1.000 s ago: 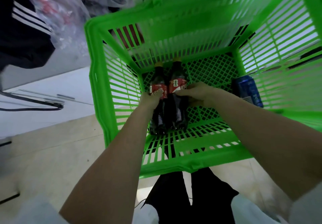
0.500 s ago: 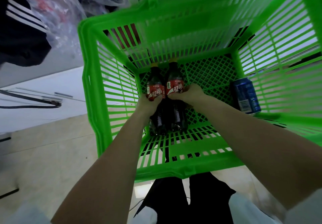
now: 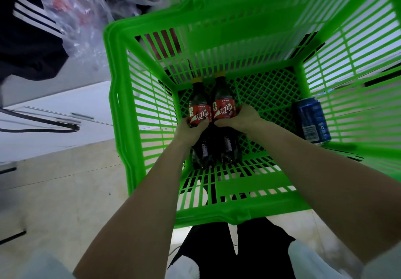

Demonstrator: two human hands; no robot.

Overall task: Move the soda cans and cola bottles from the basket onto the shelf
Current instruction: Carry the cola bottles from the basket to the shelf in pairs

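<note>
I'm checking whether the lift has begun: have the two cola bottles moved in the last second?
No. The cola bottles lie with their caps at the same spot by the back wall of the basket as before.

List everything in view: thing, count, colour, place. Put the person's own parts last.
cola bottles: 2, dark with red labels and yellow caps, lying side by side on the basket floor, left part
soda can: 1, blue, lying at the basket's right wall
basket: 1, bright green plastic lattice, on the floor in front of the person
plastic bag: 1, clear, upper left beyond the basket
dark garment: 1, black with white stripes, far upper left
cable: 1, black, on the white surface at left
left hand: 1, grips the left bottle
right hand: 1, grips the right bottle
</note>
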